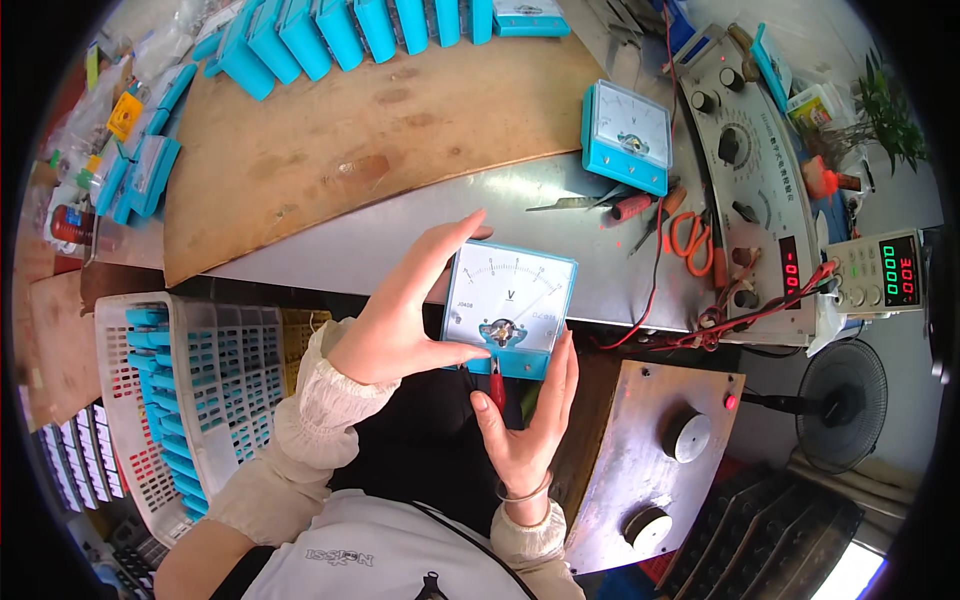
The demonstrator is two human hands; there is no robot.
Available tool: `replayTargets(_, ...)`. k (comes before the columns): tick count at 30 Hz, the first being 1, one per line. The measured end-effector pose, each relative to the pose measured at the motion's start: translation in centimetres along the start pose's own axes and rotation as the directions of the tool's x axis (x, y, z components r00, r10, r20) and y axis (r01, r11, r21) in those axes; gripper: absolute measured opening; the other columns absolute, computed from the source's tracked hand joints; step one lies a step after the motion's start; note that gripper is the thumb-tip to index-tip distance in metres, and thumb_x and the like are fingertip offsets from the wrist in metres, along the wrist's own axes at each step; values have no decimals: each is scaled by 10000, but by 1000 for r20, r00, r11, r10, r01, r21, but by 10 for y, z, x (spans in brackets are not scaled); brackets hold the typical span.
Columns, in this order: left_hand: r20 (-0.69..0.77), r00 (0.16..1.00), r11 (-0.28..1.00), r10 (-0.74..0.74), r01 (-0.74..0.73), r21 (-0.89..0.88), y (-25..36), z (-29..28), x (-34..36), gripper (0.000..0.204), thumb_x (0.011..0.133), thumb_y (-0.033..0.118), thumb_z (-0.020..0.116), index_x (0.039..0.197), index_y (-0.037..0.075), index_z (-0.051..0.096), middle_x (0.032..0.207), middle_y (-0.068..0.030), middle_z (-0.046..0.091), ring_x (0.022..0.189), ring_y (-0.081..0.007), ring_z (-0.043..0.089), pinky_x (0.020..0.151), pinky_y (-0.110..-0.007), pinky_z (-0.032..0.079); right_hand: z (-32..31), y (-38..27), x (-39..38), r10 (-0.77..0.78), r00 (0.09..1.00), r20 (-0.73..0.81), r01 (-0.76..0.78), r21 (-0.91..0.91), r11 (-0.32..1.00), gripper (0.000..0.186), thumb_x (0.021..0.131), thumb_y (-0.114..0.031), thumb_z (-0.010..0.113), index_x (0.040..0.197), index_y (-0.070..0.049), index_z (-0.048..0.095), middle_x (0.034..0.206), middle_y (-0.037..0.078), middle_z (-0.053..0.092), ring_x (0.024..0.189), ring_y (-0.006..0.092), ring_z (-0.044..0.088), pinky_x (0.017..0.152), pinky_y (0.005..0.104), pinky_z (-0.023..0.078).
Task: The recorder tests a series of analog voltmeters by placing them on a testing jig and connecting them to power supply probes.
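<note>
A panel voltmeter [508, 290] with a white dial and turquoise frame is held up in front of my body, its face toward me. My left hand [400, 310] grips it from the left, fingers around the upper left edge and thumb at the lower edge. Against its lower right side rest the fingers of my right hand [535, 430], steadying it; the right thumb is beside a red-handled clip or probe [497, 388]. That red piece stands at the meter's bottom edge, and what its tip touches is too small to tell.
Another voltmeter [628, 135] lies on the metal bench near orange-handled scissors [690, 240]. Turquoise meters [330, 40] line the wooden board [380, 140]. Right are a knobbed test instrument [740, 150], red leads and a panel box [660, 460]; left, a white crate [235, 390] holds turquoise parts.
</note>
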State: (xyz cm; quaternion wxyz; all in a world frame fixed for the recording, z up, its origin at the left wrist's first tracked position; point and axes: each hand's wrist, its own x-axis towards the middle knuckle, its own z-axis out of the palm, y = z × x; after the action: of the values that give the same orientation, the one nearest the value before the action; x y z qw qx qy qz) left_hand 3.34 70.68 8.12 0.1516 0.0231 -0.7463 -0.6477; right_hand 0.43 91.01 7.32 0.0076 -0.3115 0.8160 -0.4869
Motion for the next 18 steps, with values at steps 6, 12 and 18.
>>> replayTargets(6, -26, 1000, 999, -12, 13, 30, 4, 2, -4, 1106, 628, 24, 896, 1556, 62, 296, 1456, -148, 450, 1371, -293, 436, 1127, -395, 376, -2, -3, -3, 44, 999, 12, -44, -21, 999, 1008, 786, -213, 856, 1558, 25, 253, 1509, 269, 365, 1328, 400, 442, 1073, 465, 402)
replayTargets(12, -51, 998, 996, 33, -29, 87, 7, -2, 8, 1098, 615, 58, 906, 1543, 54, 319, 1441, -159, 463, 1350, -310, 456, 1107, -406, 390, -3, 2, 7, 91, 994, -64, -88, 48, 995, 905, 763, -175, 864, 1497, 32, 376, 1409, 206, 470, 1239, 320, 527, 1021, 405, 449)
replayTargets(18, -45, 998, 986, 41, -33, 165, 8, 2, 5, 1016, 605, 95, 912, 1480, 44, 398, 1375, -161, 505, 1262, -323, 518, 1071, -409, 414, -1, -4, -17, 244, 930, -276, -215, 130, 968, 531, 722, -62, 889, 1162, 4, 600, 1009, 102, 634, 863, 184, 646, 792, 308, 539)
